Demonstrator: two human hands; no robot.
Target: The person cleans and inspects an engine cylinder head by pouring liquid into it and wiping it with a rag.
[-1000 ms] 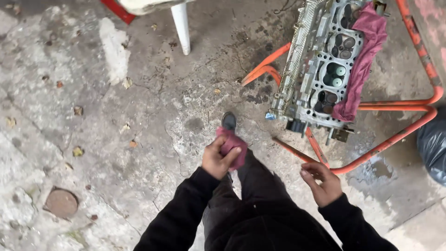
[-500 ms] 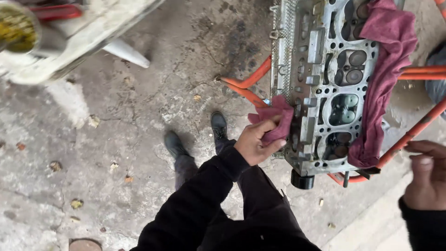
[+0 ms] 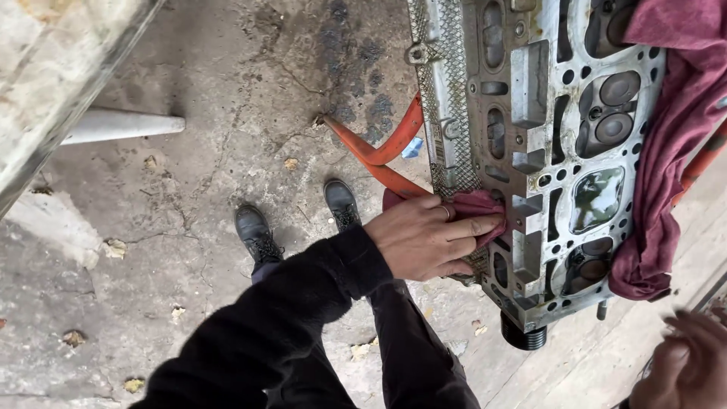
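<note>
A grey metal cylinder head (image 3: 530,136) rests on an orange tubular stand (image 3: 379,155). My left hand (image 3: 428,238) presses a small dark red rag (image 3: 477,208) against the near side of the cylinder head, fingers wrapped over the cloth. A larger dark red cloth (image 3: 670,151) drapes over the head's right edge. My right hand (image 3: 681,363) is at the bottom right corner, blurred, fingers curled; I cannot tell if it holds anything.
Cracked, stained concrete floor (image 3: 227,113) with dry leaves lies below. My two black boots (image 3: 261,235) stand beside the stand's leg. A pale table edge (image 3: 60,83) and white leg (image 3: 121,125) are at upper left.
The view has closed in on the cylinder head. My left hand has carried the small rag from in front of my body onto the head's side. My right hand dropped lower right.
</note>
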